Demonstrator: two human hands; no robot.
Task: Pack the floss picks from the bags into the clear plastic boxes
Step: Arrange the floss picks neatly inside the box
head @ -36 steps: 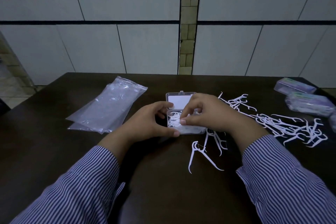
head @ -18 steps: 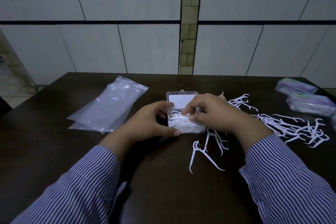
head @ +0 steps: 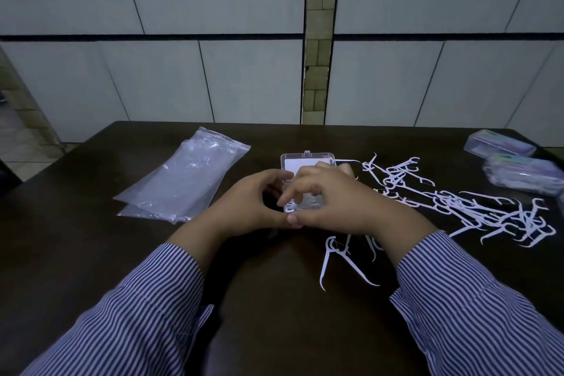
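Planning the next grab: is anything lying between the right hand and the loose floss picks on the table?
Nothing visible. The picks lie scattered on bare table just right of the right hand, which is at the open box with the left hand.

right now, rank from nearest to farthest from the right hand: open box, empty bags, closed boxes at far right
1. open box, under the right hand, touching it
2. empty bags, left, past the left hand
3. closed boxes, far right edge

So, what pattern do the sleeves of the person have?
Thin dark and white stripes, clearest in the head view on the left sleeve and right sleeve.
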